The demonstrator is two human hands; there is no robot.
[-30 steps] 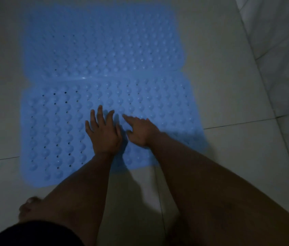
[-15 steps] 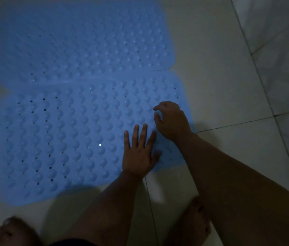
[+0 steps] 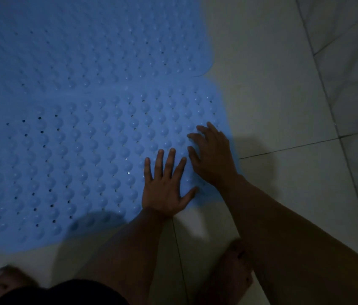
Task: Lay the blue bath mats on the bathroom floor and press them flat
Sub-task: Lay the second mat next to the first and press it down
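Pressing near mat (image 3: 81,164) right edge, hands (image 3: 165,190) flat

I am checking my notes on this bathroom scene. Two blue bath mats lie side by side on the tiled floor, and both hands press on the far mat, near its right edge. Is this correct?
Not quite. The head view shows the left hand and right hand pressing on the near mat, near its right edge, not the far mat. The mats do lie side by side on the tiled floor.
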